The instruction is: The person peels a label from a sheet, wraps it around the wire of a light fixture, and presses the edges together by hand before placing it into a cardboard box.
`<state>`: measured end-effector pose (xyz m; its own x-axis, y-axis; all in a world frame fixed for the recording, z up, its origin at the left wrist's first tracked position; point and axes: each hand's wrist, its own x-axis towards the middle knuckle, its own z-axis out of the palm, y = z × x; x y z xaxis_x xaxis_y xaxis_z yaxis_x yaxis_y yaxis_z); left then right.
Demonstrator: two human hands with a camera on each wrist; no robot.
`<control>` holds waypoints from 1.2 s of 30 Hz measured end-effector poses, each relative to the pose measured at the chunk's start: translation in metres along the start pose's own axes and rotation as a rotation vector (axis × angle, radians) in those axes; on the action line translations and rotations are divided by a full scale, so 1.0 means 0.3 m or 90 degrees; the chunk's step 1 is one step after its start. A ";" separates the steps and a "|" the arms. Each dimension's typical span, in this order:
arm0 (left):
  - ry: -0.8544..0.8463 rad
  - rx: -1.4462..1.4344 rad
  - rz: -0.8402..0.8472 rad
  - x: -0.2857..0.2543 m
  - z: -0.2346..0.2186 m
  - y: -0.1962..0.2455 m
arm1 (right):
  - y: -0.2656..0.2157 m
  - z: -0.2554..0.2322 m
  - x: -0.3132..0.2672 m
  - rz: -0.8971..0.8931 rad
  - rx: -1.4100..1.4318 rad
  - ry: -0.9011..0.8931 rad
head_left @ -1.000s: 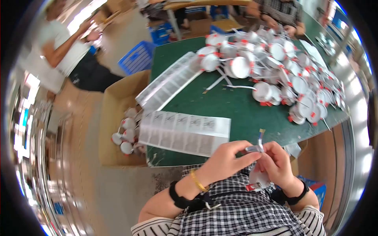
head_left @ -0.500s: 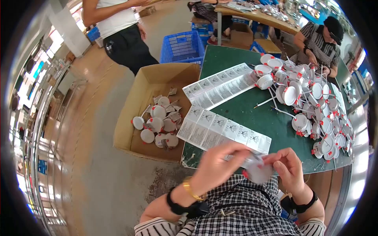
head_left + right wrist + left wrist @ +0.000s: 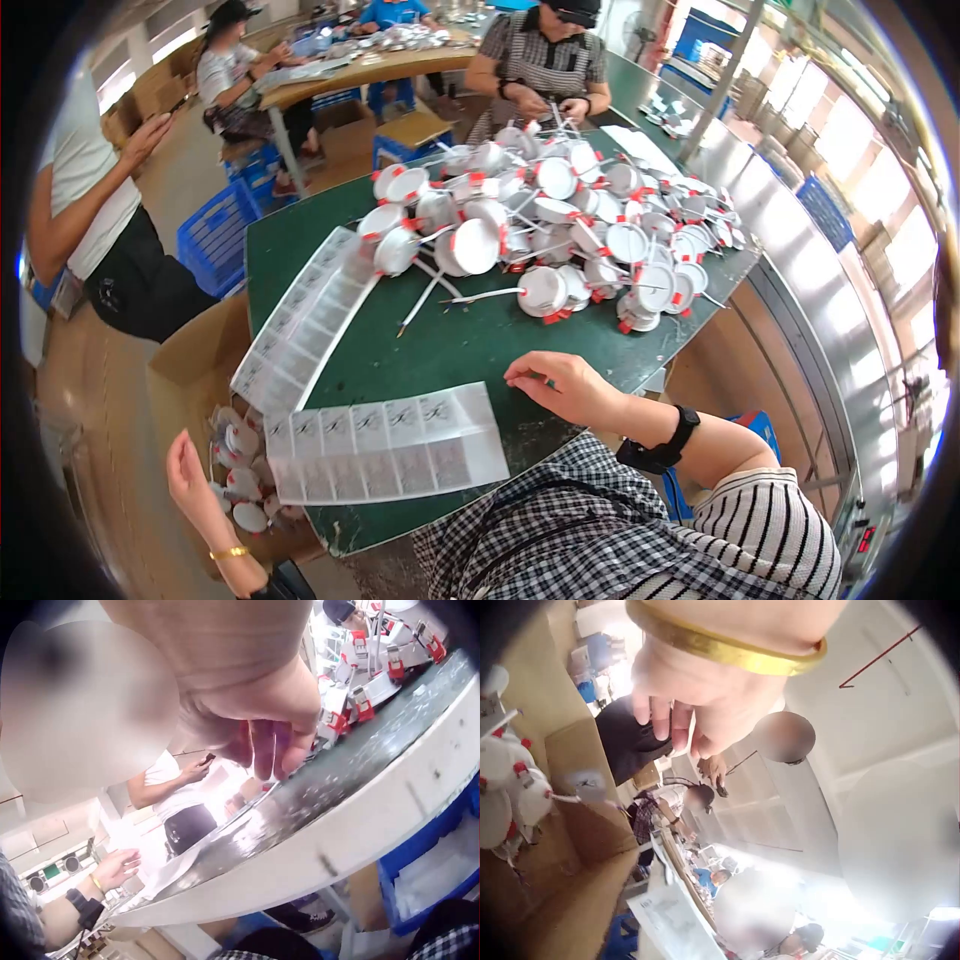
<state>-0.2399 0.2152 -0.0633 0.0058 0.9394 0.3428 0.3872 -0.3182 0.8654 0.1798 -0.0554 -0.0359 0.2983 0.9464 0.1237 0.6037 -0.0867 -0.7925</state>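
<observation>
My left hand (image 3: pixel 197 487) is raised at the near side of the cardboard box (image 3: pixel 180 350), its fingers loose and nothing between them. In the left wrist view the fingers of that hand (image 3: pixel 705 697) hang beside the box wall. White round downlights (image 3: pixel 240 440) with red clips lie inside the box, right by the hand. My right hand (image 3: pixel 565 385) hovers over the front of the green table (image 3: pixel 400 350), fingers loosely bent and holding nothing. Between the hands lies a sheet of printed labels (image 3: pixel 385 445). A second label sheet (image 3: pixel 300 320) lies slanted behind it.
A large heap of downlights (image 3: pixel 560 220) with white cables covers the far half of the table. Someone sits working behind the heap (image 3: pixel 545 70). Another person stands at the left (image 3: pixel 100 200), near a blue crate (image 3: pixel 215 235). A metal counter (image 3: pixel 780 250) runs along the right.
Both hands were together on one white downlight; now they are apart without it. My left hand has moved left to the box, and the head view has swung right.
</observation>
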 end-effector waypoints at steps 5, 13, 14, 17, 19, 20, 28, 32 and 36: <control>-0.100 -0.023 -0.042 -0.149 0.182 0.252 | 0.081 -0.124 0.106 -0.202 -0.324 0.249; -0.489 -0.094 0.030 -0.466 0.458 0.582 | 0.156 -0.150 0.262 -0.179 -0.619 -0.002; -0.534 -0.121 0.054 -0.488 0.475 0.615 | 0.144 -0.168 0.238 -0.173 -0.593 -0.017; -0.593 -0.153 0.118 -0.530 0.510 0.678 | 0.079 -0.193 0.129 -0.124 -0.411 -0.036; -0.595 -0.122 0.258 -0.555 0.547 0.695 | 0.048 -0.182 0.048 -0.076 -0.171 -0.041; -0.600 -0.114 0.253 -0.576 0.574 0.707 | 0.038 -0.170 0.018 -0.021 -0.110 -0.087; -0.507 0.058 0.432 -0.712 0.766 0.651 | 0.135 -0.060 -0.075 -0.233 -0.106 0.107; -0.562 0.004 0.436 -0.690 0.771 0.645 | 0.184 -0.061 -0.103 -0.279 -0.021 0.154; -0.603 0.009 0.452 -0.669 0.777 0.658 | 0.100 -0.118 -0.041 -0.043 0.193 0.051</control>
<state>0.0501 -0.0064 -0.0464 0.9023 0.2750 0.3319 0.0319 -0.8105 0.5848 0.2205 -0.0806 -0.0398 0.3297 0.9183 0.2190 0.3796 0.0834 -0.9214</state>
